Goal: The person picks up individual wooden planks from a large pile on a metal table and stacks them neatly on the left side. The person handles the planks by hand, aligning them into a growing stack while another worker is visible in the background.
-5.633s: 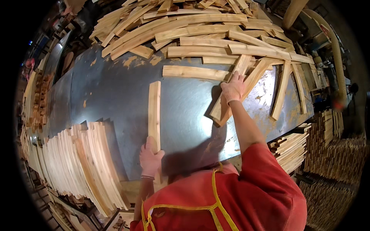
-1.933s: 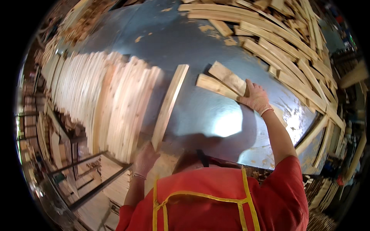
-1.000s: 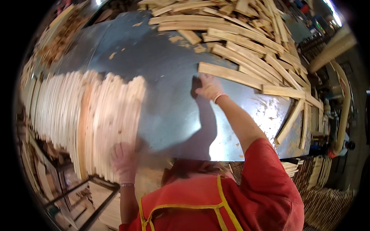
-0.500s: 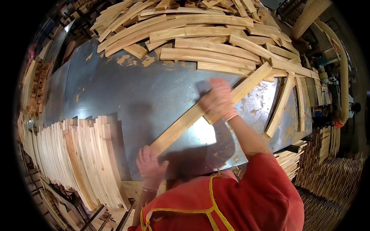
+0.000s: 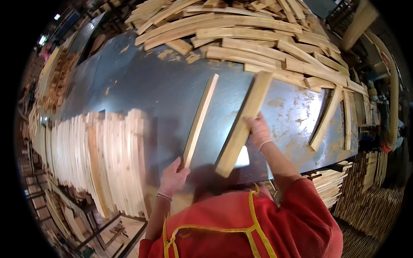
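Note:
My left hand (image 5: pixel 173 177) grips the near end of a narrow wooden strip (image 5: pixel 200 120) that points away from me, its thin edge turned up. To the right of that strip, my right hand (image 5: pixel 259 131) is closed on the right edge of a wider wooden board (image 5: pixel 237 144), about halfway along it. This board tilts over the grey metal tabletop (image 5: pixel 163 94), its broad face up and somewhat blurred. A gap separates the two pieces. The fingers under the board are hidden.
A dense row of pale strips (image 5: pixel 122 163) stands on edge at the left. Loose boards (image 5: pixel 258 51) lie heaped across the far side. Another board (image 5: pixel 325 122) rests slantwise at the right. Stacked wood (image 5: pixel 329 185) and a ribbed hose (image 5: pixel 393 94) are beyond the right edge.
My right hand has drawn its board nearer and turned it more upright in view. The strip in my left hand now stands apart on the left. The whole view has shifted slightly.

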A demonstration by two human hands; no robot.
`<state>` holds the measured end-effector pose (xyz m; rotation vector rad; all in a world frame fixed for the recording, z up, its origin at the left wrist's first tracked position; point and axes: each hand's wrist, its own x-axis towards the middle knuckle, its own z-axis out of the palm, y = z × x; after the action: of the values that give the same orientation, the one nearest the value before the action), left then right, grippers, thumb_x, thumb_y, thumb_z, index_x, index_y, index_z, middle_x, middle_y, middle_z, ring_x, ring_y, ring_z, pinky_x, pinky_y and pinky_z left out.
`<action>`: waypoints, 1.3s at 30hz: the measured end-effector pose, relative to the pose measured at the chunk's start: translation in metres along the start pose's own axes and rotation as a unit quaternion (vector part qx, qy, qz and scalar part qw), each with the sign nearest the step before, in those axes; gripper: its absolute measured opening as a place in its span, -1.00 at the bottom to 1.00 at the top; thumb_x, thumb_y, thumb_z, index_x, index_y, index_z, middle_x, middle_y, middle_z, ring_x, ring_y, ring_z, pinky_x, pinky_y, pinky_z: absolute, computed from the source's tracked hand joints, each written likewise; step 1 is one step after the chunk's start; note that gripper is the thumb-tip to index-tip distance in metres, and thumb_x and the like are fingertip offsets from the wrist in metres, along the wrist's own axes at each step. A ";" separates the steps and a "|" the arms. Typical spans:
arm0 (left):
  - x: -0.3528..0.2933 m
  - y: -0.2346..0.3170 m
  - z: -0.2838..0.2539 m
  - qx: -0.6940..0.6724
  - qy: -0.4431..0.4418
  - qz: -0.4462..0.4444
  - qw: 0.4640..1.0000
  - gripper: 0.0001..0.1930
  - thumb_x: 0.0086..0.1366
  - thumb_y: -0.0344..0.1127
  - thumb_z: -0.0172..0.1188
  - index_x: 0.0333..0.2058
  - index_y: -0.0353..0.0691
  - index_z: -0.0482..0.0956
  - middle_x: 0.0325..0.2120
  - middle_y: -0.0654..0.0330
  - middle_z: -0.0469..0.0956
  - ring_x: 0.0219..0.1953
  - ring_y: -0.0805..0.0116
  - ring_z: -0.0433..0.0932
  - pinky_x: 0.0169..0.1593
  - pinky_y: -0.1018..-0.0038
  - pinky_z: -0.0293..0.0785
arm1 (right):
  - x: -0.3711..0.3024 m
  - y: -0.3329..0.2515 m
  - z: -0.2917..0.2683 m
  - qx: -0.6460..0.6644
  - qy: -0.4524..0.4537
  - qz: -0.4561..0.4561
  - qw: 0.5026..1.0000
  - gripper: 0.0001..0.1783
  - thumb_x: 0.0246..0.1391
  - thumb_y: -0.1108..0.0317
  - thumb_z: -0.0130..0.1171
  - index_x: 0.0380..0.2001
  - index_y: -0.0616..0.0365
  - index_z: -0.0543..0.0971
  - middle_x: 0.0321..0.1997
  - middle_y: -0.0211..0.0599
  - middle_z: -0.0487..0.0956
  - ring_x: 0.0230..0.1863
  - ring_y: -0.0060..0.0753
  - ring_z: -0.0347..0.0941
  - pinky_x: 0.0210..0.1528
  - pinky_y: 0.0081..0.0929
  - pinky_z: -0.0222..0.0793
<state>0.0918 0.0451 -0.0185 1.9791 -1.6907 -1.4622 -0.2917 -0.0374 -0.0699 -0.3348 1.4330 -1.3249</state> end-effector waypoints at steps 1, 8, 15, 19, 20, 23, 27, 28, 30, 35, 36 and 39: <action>-0.012 -0.015 -0.005 -0.111 -0.032 -0.027 0.993 -0.47 0.34 -0.04 0.27 0.19 -0.23 0.59 -0.15 0.04 0.73 -0.05 0.03 0.69 0.08 0.19 0.58 | -0.034 0.012 0.038 0.014 -0.047 0.047 0.998 -0.39 0.18 0.49 0.35 0.29 0.08 0.43 0.00 -0.21 0.65 -0.04 -0.25 0.61 -0.03 -0.20 0.64; -0.103 -0.091 -0.023 0.314 0.208 0.079 0.923 -0.45 0.35 -0.13 0.21 0.24 -0.30 0.55 0.15 -0.14 0.62 0.15 -0.09 0.60 0.18 0.16 0.53 | -0.165 0.107 0.203 -0.411 -0.265 0.030 0.872 0.00 0.21 0.06 0.30 0.53 0.23 0.05 0.19 0.33 0.60 0.21 0.27 0.59 0.30 -0.08 0.47; -0.199 0.075 -0.145 0.197 0.112 0.170 0.959 -0.49 0.38 -0.04 0.15 0.10 -0.34 0.56 0.12 -0.06 0.59 0.13 -0.01 0.58 0.17 0.11 0.52 | -0.172 0.154 0.283 -0.506 -0.484 -0.055 0.712 -0.20 0.20 0.00 0.26 0.42 0.05 0.30 0.15 0.18 0.63 0.19 0.17 0.58 0.22 -0.13 0.47; -0.223 0.102 -0.161 0.263 0.052 0.246 0.932 -0.58 0.38 -0.02 0.14 -0.05 -0.30 0.55 -0.03 -0.01 0.57 0.00 0.05 0.57 0.08 0.13 0.53 | -0.125 0.143 0.240 -0.498 -0.526 -0.099 0.683 -0.39 0.20 0.00 0.24 0.24 0.02 0.43 -0.02 -0.04 0.64 0.00 0.02 0.60 0.11 -0.18 0.47; -0.220 0.097 -0.164 0.232 0.071 0.281 0.928 -0.60 0.38 -0.02 0.14 -0.09 -0.29 0.55 -0.07 0.01 0.57 -0.03 0.07 0.57 0.05 0.14 0.53 | -0.123 0.114 0.227 -0.507 -0.485 -0.084 0.708 -0.45 0.19 0.00 0.24 0.14 0.05 0.45 -0.13 -0.12 0.62 -0.07 -0.04 0.59 0.06 -0.16 0.46; -0.192 0.100 -0.173 0.177 0.099 0.357 0.912 -0.63 0.38 -0.01 0.13 -0.20 -0.26 0.54 -0.18 0.05 0.55 -0.13 0.11 0.56 -0.02 0.15 0.53 | -0.038 0.108 0.153 -0.508 -0.383 -0.199 0.746 -0.40 0.19 -0.05 0.24 0.18 0.04 0.49 -0.18 -0.21 0.64 -0.10 -0.09 0.59 0.04 -0.19 0.48; -0.159 0.085 -0.175 0.056 0.190 0.378 0.904 -0.64 0.39 0.00 0.12 -0.36 -0.22 0.53 -0.33 0.10 0.53 -0.26 0.17 0.54 -0.11 0.17 0.53 | 0.009 -0.066 0.096 -0.608 -0.185 -0.241 0.733 -0.16 0.18 -0.05 0.22 0.48 -0.01 0.36 0.38 0.04 0.52 0.33 0.04 0.48 0.32 -0.16 0.44; -0.148 0.084 -0.174 0.016 0.209 0.388 0.897 -0.63 0.39 0.00 0.12 -0.39 -0.21 0.53 -0.37 0.11 0.53 -0.30 0.18 0.54 -0.14 0.18 0.53 | 0.056 -0.076 0.069 -0.659 -0.123 -0.327 0.666 -0.13 0.15 -0.01 0.23 0.51 -0.03 0.32 0.50 0.05 0.40 0.49 0.14 0.31 0.42 -0.06 0.35; -0.122 0.084 -0.163 -0.077 0.227 0.406 0.882 -0.61 0.39 0.01 0.12 -0.47 -0.19 0.53 -0.45 0.14 0.52 -0.36 0.21 0.54 -0.18 0.19 0.53 | 0.118 -0.112 0.030 -0.754 0.007 -0.429 0.497 -0.21 0.06 0.14 0.27 0.40 -0.07 0.38 0.36 -0.07 0.52 0.38 0.15 0.41 0.41 0.00 0.33; -0.031 0.163 -0.050 -0.339 0.092 0.316 0.881 -0.65 0.38 -0.29 0.18 0.02 -0.37 0.70 -0.05 0.09 0.68 -0.02 0.31 0.62 0.08 0.33 0.56 | 0.130 -0.181 0.007 -0.846 -0.169 -0.185 0.470 -0.35 0.06 0.03 0.34 0.22 0.01 0.58 0.13 -0.07 0.69 0.19 -0.03 0.62 0.25 -0.13 0.53; -0.020 0.168 -0.026 -0.318 0.091 0.209 0.920 -0.58 0.37 -0.36 0.18 0.17 -0.36 0.62 0.01 0.06 0.66 0.02 0.29 0.61 0.14 0.34 0.53 | 0.114 -0.184 0.015 -0.842 -0.208 -0.124 0.482 -0.37 0.05 -0.01 0.36 0.17 0.03 0.62 0.07 -0.06 0.72 0.13 -0.06 0.67 0.19 -0.15 0.58; 0.015 0.125 0.041 -0.278 0.065 0.052 0.957 -0.27 0.36 -0.43 0.24 0.49 -0.33 0.28 0.12 0.08 0.59 0.09 0.29 0.57 0.22 0.37 0.50 | 0.079 -0.118 0.008 -0.683 -0.325 -0.085 0.648 -0.29 0.03 -0.21 0.39 0.06 0.13 0.68 -0.05 -0.02 0.75 -0.03 0.01 0.70 0.08 -0.18 0.62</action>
<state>-0.0234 0.0077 0.0340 1.6107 -1.1407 -1.5172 -0.3658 -0.1426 -0.0103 -1.7631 1.4728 0.1269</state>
